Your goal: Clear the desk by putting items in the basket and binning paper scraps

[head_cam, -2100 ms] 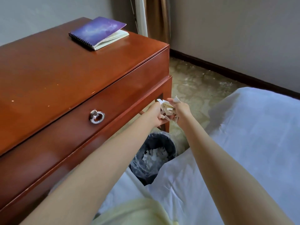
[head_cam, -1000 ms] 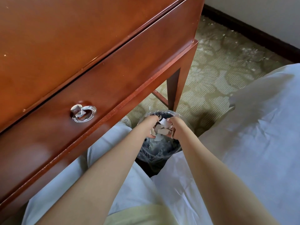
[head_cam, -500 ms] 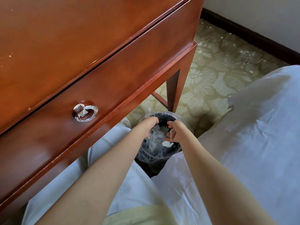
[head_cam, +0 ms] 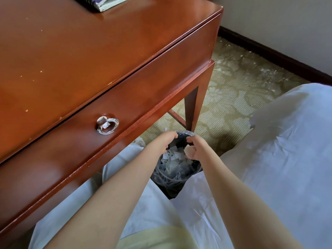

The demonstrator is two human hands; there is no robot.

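Paper scraps (head_cam: 173, 157) lie heaped in the plastic-lined bin (head_cam: 175, 177) on the carpet at the desk's near corner, directly beneath your two hands. Your left hand (head_cam: 166, 141) hangs over the rim at about 10 o'clock and your right hand (head_cam: 195, 147) at about 2 o'clock, fingers of both curled loosely downward; neither shows any paper in its grip, though the palms face away and a small piece could be hidden. With the scraps apparently down, the next item looks to be the spiral notebook (head_cam: 100, 2) at 12 o'clock on the far edge of the desk (head_cam: 89, 51), well apart from both hands and slightly nearer your left. No basket is in view.
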